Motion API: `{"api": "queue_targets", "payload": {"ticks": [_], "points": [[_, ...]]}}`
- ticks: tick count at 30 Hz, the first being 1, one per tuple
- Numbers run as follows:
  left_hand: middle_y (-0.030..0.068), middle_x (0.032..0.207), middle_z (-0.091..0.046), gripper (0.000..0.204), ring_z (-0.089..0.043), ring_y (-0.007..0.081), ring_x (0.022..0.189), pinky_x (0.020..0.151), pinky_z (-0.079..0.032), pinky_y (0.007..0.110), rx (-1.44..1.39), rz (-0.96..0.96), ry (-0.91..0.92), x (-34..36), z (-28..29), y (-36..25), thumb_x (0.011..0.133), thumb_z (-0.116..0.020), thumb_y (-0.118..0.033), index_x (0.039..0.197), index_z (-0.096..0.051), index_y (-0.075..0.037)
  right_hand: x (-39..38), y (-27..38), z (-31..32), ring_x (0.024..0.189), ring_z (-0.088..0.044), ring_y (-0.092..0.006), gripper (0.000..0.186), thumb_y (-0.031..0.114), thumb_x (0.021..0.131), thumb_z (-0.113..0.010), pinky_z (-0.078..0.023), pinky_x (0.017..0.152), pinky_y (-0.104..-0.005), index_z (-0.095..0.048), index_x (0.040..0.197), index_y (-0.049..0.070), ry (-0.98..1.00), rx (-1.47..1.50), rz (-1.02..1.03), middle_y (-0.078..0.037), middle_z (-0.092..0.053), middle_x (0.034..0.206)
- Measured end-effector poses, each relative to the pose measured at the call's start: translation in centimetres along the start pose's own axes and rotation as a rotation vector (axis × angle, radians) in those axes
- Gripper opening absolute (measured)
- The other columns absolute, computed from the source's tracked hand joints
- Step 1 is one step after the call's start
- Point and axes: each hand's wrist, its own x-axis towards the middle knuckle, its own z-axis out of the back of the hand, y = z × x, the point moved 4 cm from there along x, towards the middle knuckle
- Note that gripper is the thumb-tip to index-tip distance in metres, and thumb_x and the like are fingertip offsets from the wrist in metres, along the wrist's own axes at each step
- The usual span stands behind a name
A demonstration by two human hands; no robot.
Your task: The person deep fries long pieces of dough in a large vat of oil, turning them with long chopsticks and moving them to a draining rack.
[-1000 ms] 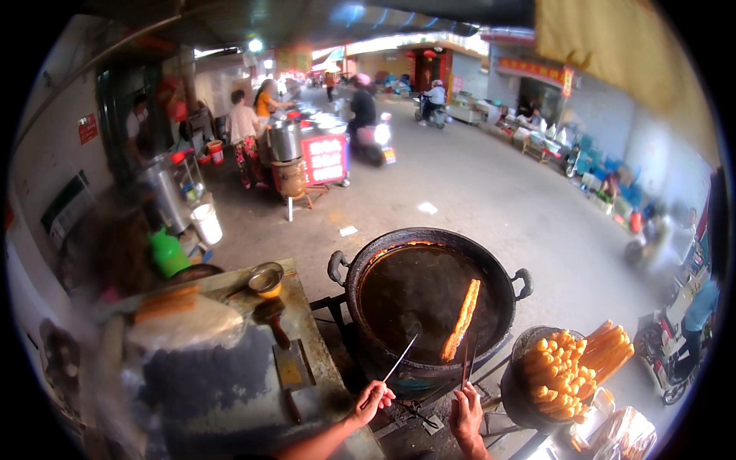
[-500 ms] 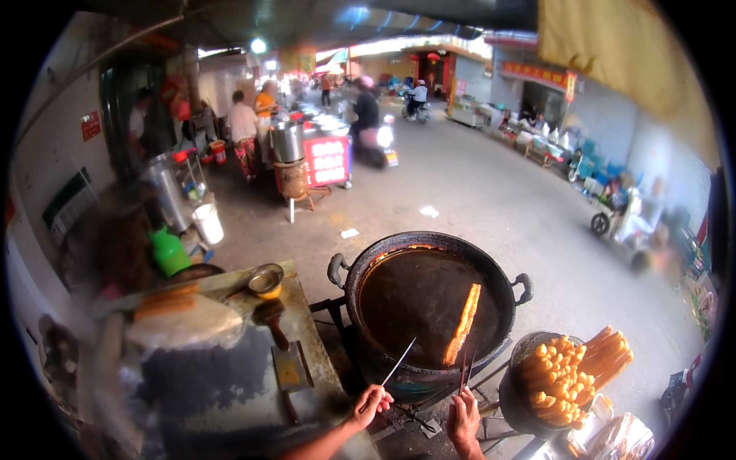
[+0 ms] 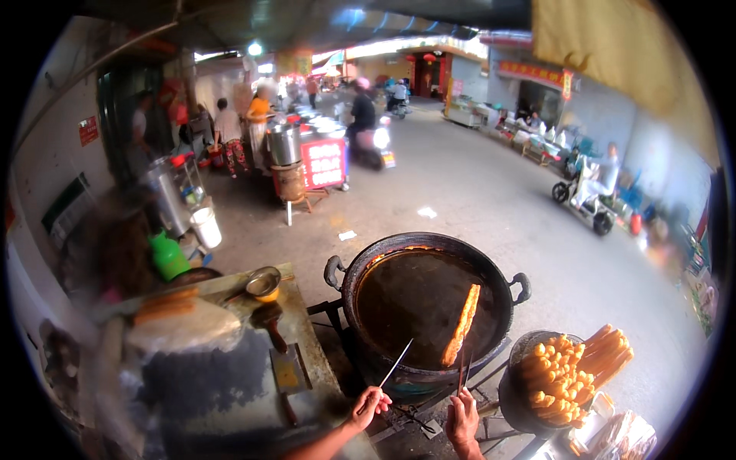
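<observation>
My left hand [image 3: 371, 405] is closed around a thin metal rod [image 3: 397, 360] that points up and right toward the wok. My right hand [image 3: 462, 420] grips a pair of long chopsticks [image 3: 461, 374], their upper ends at the near rim. In the big black wok [image 3: 346, 303], one golden fried dough stick [image 3: 461, 326] lies slanted in the dark oil [image 3: 406, 307], near the right side. The chopsticks reach close to its lower end; I cannot tell whether they touch it. To the right, a round basket [image 3: 512, 402] holds many fried dough sticks [image 3: 556, 376].
At left stands a worktable [image 3: 330, 383] with a ladle [image 3: 264, 284], a brush [image 3: 270, 322], a scraper [image 3: 288, 376] and plastic-covered dough [image 3: 184, 326]. Beyond are a green gas cylinder [image 3: 169, 255], a white bucket [image 3: 205, 227], a food cart [image 3: 323, 162], people and scooters.
A scooter rider at the right has come into clearer view, farther up the road. The view has shifted slightly. My hands, the rod, the chopsticks and the dough stick stay nearly in place.
</observation>
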Motion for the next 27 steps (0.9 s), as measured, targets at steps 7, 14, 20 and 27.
{"api": "queue_targets", "payload": {"ticks": [7, 14, 20, 27], "points": [[0.0098, 0.102, -0.072, 0.029, -0.063, 0.0092, 0.078, 0.068, -0.049, 0.023, -0.006, -0.009, -0.005, 0.0, 0.0, -0.2, 0.114, -0.046, -0.036, 0.109, -0.055, -0.009, 0.3, 0.1, 0.2, 0.115, -0.066, -0.0441, 0.025, -0.001, 0.090, -0.065, -0.058, 0.089, -0.0491, -0.066, 0.115, 0.004, -0.016, -0.008, 0.018, -0.024, -0.066, 0.113], [0.0104, 0.102, -0.072, 0.030, -0.063, 0.0095, 0.078, 0.069, -0.050, 0.024, 0.010, -0.019, 0.008, 0.1, 0.0, -0.1, 0.115, -0.045, -0.036, 0.109, -0.055, -0.008, 0.7, 0.2, 0.4, 0.114, -0.066, -0.0444, 0.027, -0.002, 0.089, -0.066, -0.058, 0.088, -0.0495, -0.066, 0.115, 0.003, -0.010, 0.003, 0.024, -0.024, -0.066, 0.112], [0.0106, 0.100, -0.072, 0.033, -0.063, 0.0097, 0.078, 0.069, -0.050, 0.024, 0.019, -0.007, -0.020, 0.0, -0.1, -0.1, 0.115, -0.044, -0.038, 0.108, -0.056, -0.008, 0.3, -0.1, 0.4, 0.114, -0.066, -0.0445, 0.028, -0.003, 0.087, -0.067, -0.058, 0.089, -0.0498, -0.066, 0.115, 0.003, 0.001, 0.006, 0.012, -0.023, -0.066, 0.111], [0.0104, 0.100, -0.073, 0.037, -0.064, 0.0104, 0.078, 0.069, -0.051, 0.024, 0.019, 0.005, -0.026, 0.0, -0.3, -1.0, 0.114, -0.045, -0.042, 0.108, -0.057, -0.008, 0.4, 0.1, 0.5, 0.115, -0.066, -0.0439, 0.029, -0.002, 0.087, -0.069, -0.059, 0.089, -0.0497, -0.067, 0.115, 0.004, -0.019, -0.001, -0.008, -0.021, -0.066, 0.111]]}}
